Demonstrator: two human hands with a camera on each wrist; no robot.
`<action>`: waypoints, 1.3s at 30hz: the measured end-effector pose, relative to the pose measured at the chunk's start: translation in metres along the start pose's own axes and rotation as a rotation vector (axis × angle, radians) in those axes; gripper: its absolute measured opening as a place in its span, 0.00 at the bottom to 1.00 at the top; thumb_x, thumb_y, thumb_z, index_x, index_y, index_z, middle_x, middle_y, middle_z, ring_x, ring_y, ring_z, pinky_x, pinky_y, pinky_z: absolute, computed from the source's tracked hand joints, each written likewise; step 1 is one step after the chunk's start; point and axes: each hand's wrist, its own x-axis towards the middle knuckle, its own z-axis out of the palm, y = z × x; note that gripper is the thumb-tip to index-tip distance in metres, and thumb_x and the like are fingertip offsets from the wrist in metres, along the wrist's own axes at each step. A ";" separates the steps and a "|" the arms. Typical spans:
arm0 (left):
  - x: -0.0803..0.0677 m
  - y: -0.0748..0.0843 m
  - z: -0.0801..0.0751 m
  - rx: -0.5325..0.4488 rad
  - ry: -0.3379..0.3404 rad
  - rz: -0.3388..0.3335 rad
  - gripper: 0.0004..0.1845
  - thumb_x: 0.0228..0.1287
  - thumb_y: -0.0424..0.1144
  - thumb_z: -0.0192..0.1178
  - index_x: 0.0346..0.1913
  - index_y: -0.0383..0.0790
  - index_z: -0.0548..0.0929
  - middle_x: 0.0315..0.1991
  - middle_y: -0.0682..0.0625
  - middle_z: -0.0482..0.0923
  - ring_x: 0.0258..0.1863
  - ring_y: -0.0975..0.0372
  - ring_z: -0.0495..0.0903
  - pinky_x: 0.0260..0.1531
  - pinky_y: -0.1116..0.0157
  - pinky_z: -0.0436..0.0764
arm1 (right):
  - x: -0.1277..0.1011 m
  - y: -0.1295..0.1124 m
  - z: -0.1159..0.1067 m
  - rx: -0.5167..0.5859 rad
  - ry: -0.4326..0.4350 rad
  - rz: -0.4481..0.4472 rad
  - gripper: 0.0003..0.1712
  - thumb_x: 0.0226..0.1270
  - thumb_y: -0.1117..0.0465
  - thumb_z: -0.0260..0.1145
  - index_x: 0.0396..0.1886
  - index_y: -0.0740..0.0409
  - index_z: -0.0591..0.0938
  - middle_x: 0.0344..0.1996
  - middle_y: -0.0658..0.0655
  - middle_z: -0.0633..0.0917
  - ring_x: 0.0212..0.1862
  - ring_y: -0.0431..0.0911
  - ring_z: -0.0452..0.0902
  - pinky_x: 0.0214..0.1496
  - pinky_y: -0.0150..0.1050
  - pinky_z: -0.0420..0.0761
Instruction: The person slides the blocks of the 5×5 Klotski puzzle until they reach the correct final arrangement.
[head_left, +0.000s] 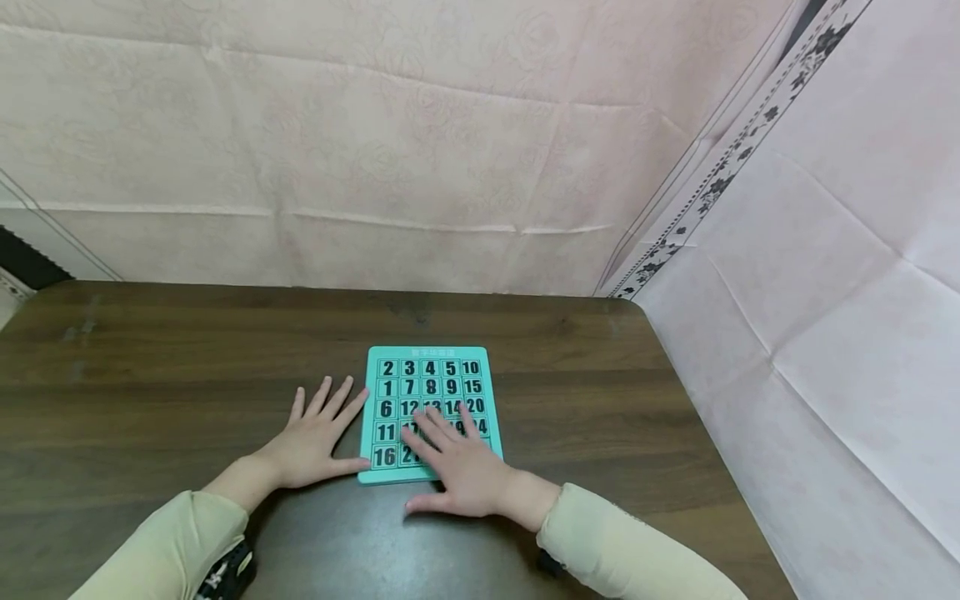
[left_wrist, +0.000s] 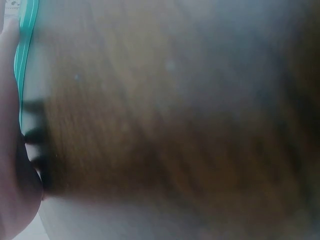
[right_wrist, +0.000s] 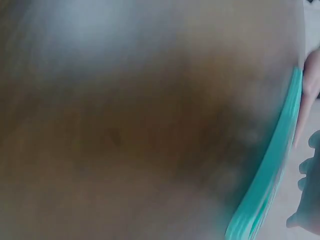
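A turquoise number slide puzzle [head_left: 430, 387] with black numerals on pale tiles lies flat on the table. My left hand [head_left: 309, 448] rests at its left side with fingers spread; the thumb tip and index fingertip meet the puzzle's left edge. Over the lower right tiles reaches my right hand [head_left: 471, 477], its fingers extended and its thumb out below the bottom edge. This hand hides several numerals in the lower rows. In the right wrist view the puzzle's turquoise edge [right_wrist: 272, 172] runs beside the fingers. The left wrist view catches only part of the left hand [left_wrist: 15, 185].
The brown wood-grain table [head_left: 187, 358] extends on both sides of the puzzle. Behind it hangs a pale creased cloth [head_left: 360, 150], and a white cloth with a dark floral border [head_left: 720, 185] falls along the right side. A dark patterned band [head_left: 225, 575] shows at the left sleeve.
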 end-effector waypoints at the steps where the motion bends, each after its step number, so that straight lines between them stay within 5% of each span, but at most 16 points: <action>1: 0.000 0.000 0.000 0.000 0.000 0.001 0.53 0.51 0.73 0.53 0.73 0.44 0.53 0.74 0.36 0.45 0.71 0.35 0.40 0.62 0.32 0.36 | -0.001 0.005 -0.001 0.008 0.004 0.021 0.50 0.62 0.28 0.47 0.75 0.47 0.45 0.75 0.55 0.45 0.76 0.51 0.37 0.71 0.63 0.40; 14: -0.001 -0.002 0.003 -0.001 0.006 0.005 0.55 0.48 0.75 0.53 0.74 0.45 0.52 0.74 0.37 0.44 0.72 0.36 0.39 0.62 0.32 0.35 | -0.005 0.074 -0.011 0.169 0.027 0.234 0.48 0.66 0.34 0.49 0.75 0.53 0.46 0.75 0.57 0.45 0.76 0.52 0.35 0.71 0.62 0.33; 39: 0.000 0.000 0.003 -0.009 0.004 0.004 0.57 0.46 0.75 0.54 0.74 0.46 0.52 0.74 0.37 0.44 0.72 0.37 0.38 0.62 0.32 0.35 | -0.001 0.107 -0.006 0.178 -0.110 0.208 0.46 0.66 0.32 0.47 0.75 0.46 0.44 0.75 0.46 0.43 0.76 0.46 0.32 0.72 0.60 0.34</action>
